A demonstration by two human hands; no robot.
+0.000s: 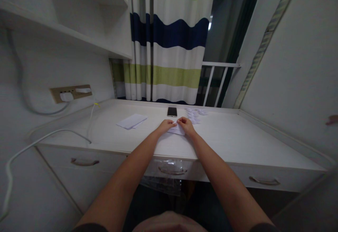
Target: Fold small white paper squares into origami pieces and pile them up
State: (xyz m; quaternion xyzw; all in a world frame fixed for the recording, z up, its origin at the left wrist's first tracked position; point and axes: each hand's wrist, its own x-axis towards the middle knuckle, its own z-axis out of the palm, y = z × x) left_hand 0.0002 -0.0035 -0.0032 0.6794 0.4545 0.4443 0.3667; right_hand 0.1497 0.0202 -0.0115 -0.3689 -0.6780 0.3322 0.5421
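Note:
Both my hands meet over a partly folded sheet of white paper (177, 130) near the middle of the white desk. My left hand (167, 125) pinches the paper's left upper part between thumb and fingers. On the other side my right hand (186, 125) grips its top right part, the fingertips close to my left thumb. Part of the paper is hidden under the hands. Just beyond them lies a dark phone (172, 112). Several small folded paper pieces (194, 114) are grouped behind my right hand.
Flat white sheets (132, 121) lie to the left on the desk (224, 144). A white cable (60, 130) runs over the desk's left edge from a wall socket (70, 94). A striped curtain (174, 56) hangs behind. Clear plastic (166, 182) hangs at the middle drawer.

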